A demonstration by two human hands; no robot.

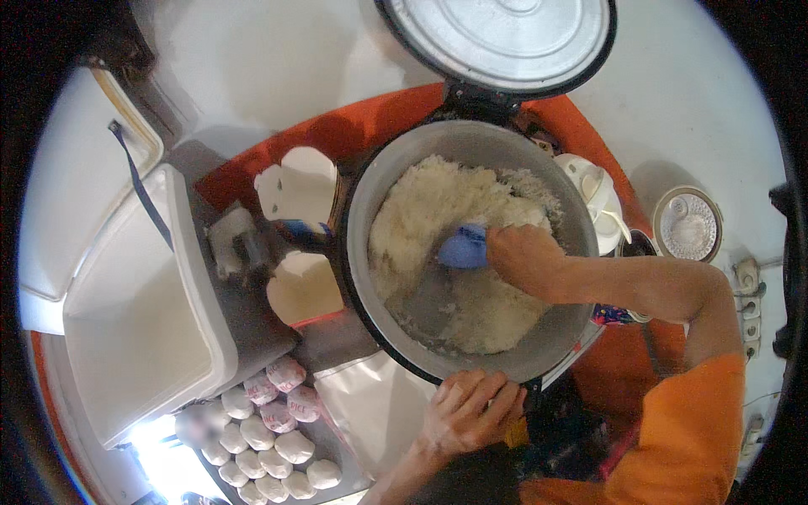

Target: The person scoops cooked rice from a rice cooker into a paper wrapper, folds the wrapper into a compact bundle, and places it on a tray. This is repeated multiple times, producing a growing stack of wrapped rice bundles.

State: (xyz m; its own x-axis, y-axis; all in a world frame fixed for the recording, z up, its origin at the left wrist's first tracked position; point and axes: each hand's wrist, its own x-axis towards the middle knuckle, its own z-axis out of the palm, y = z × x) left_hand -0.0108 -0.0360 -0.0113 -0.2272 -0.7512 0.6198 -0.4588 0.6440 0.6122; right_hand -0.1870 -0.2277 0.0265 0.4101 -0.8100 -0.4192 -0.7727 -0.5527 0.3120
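Before me stands a large rice cooker with a wide metal inner pot (391,341). White cooked rice (416,208) is heaped along its far and left sides, and a thinner part lies at the near right. The pot's bottom shows between them. My right hand (527,259) reaches in from the right, closed around a blue rice paddle or scoop (464,247) at the rice. Its handle is mostly hidden by my fingers. At the near edge, my left hand (476,401) has its fingers over the pot's rim. The hinged metal lid (505,44) is raised at the back.
Several paper-wrapped bundles (274,464), some with red print, crowd a tray at lower left. Beside them lies a white paper stack (379,404). A white cooler box (145,315) with raised lid stands left, near cut paper pieces (306,287). White plastic ware (596,202) sits right.
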